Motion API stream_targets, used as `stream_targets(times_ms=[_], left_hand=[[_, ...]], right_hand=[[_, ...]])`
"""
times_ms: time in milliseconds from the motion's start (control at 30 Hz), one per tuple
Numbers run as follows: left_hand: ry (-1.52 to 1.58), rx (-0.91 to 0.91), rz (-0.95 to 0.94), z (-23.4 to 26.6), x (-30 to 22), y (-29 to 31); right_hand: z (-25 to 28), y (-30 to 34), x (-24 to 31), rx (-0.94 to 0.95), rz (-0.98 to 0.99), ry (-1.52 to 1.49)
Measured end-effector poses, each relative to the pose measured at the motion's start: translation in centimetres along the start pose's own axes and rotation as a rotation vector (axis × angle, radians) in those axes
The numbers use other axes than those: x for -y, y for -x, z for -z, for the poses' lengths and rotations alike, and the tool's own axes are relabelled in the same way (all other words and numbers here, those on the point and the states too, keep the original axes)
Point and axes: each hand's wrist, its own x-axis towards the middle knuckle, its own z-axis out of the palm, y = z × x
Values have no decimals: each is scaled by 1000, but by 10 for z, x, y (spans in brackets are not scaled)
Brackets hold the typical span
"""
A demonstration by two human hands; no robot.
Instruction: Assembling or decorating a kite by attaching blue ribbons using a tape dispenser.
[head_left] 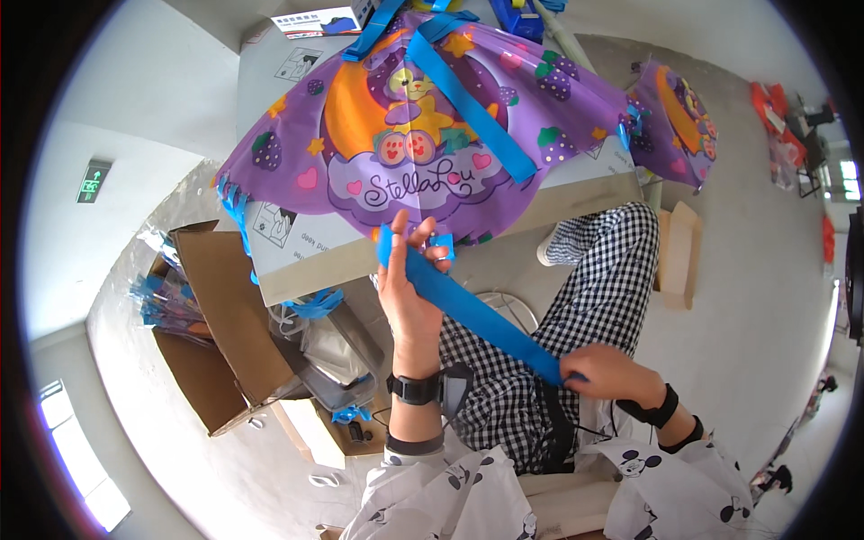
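Note:
A long flat blue plastic strip [486, 319] stretches slantwise over my lap between my two hands. My left hand [409, 301], palm up and fingers partly bent, holds its upper end just below the table edge. A bit of blue also shows beside those fingertips. Closed on the strip's lower end is my right hand [603, 371], above my right thigh. Right beyond my left fingers, a purple printed kite-like sheet [297, 171] drapes over the table, with a cartoon figure, an orange moon, stars and berries. Another loose blue strip [477, 108] lies across the sheet.
The table [585, 191] has a pale top with a tan edge. A white box [319, 20] and a blue tape dispenser [517, 18] stand at its back. An open cardboard box [234, 315] and a plastic bin [346, 360] sit at the left. Another purple piece [675, 126] hangs beyond the right corner.

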Motion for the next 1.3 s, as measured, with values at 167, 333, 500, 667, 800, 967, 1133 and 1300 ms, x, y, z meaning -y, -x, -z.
stream_targets(times_ms=[167, 333, 500, 667, 800, 967, 1133, 1300], left_hand=[[-600, 283, -107, -17, -16, 56], [-653, 483, 136, -19, -10, 102], [-675, 527, 203, -15, 2, 117], [-499, 496, 125, -21, -5, 116], [-538, 438, 215, -20, -12, 111], [-787, 516, 364, 5, -32, 101], [-754, 349, 382, 49, -53, 93], [-931, 210, 239, 48, -54, 76]], right_hand=[[18, -18, 6, -790, 210, 48], [60, -34, 81, -785, 406, -499], [59, -40, 94, -613, 326, -838], [50, -36, 86, -833, 471, -666], [53, -31, 81, -941, 496, -630], [81, -11, 30, -1278, 503, -1373], [104, 46, -44, -1453, 518, -1355], [99, 67, -82, -1728, 411, -1140]])
